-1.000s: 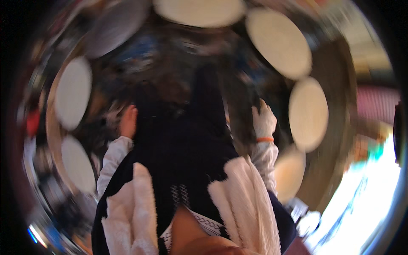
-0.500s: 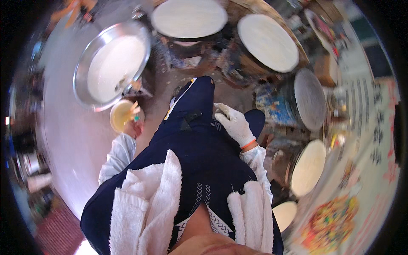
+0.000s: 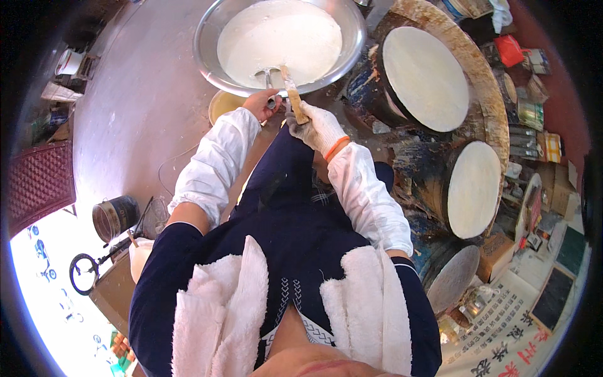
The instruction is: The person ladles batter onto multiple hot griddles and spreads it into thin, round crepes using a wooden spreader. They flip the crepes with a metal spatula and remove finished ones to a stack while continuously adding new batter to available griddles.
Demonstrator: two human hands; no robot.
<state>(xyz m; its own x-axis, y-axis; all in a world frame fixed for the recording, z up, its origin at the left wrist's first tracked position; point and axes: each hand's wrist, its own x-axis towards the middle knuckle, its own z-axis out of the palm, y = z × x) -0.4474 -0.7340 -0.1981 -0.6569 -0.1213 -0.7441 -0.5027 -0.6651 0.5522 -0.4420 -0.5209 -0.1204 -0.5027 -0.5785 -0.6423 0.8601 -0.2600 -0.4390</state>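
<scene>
A large steel basin (image 3: 202, 47) of white batter (image 3: 276, 34) stands in front of me. Over its near rim my bare left hand (image 3: 262, 105) closes on the handle of a metal ladle (image 3: 269, 75), whose head lies in the batter. Beside it, my right hand (image 3: 319, 129), in a white glove with an orange band at the wrist, grips a flat wooden scraper (image 3: 293, 94). The scraper's far end reaches over the rim to the batter, next to the ladle. Partly hidden behind my left hand is a yellowish bowl (image 3: 222, 107) under the rim.
Round griddles stand on drum stoves to my right: one white-coated (image 3: 426, 78), another white-coated (image 3: 474, 188), and a grey one (image 3: 453, 279). A curved wooden edge (image 3: 499, 119) runs behind them. At the left are a dark bucket (image 3: 115, 217) and a red mat (image 3: 41, 185).
The view has swung left, putting the basin ahead of me. My left hand has gone from the yellowish bowl to the ladle; my right hand has left my leg and holds the scraper.
</scene>
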